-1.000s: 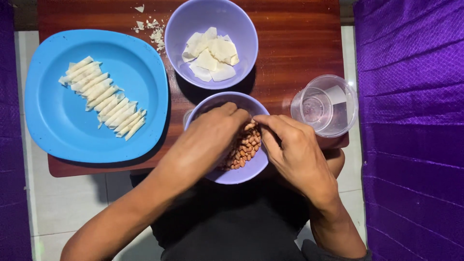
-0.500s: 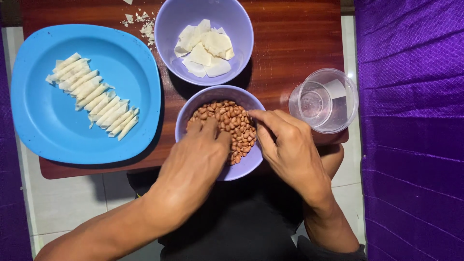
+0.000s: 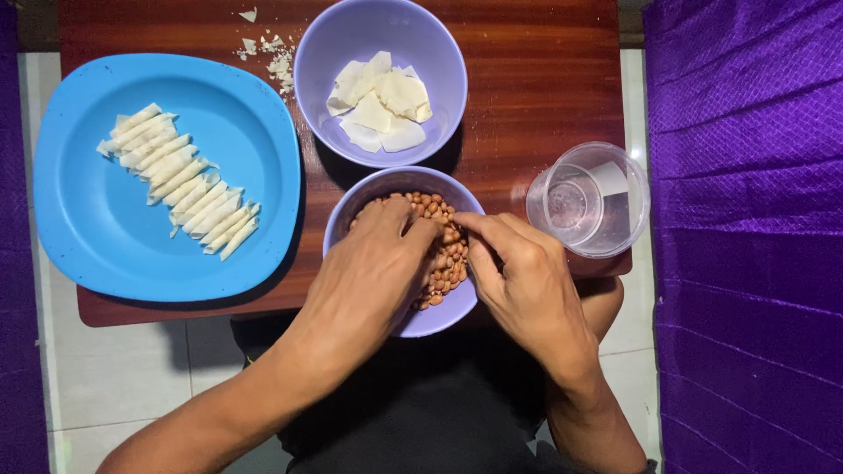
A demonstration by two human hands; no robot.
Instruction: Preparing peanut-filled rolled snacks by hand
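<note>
Both hands are in the near lilac bowl [image 3: 443,316] of peanuts [image 3: 443,254]: left hand [image 3: 373,272] curled over them, fingertips pinching, right hand [image 3: 527,290] pinching too, though what either holds is hidden. Peanuts look small, hard, light, prone to roll; fingertip pinches suit them.

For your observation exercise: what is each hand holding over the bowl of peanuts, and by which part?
It cannot be told. Both the left hand and right hand have fingertips down among the peanuts in the purple bowl, hiding any pinched nut.
</note>
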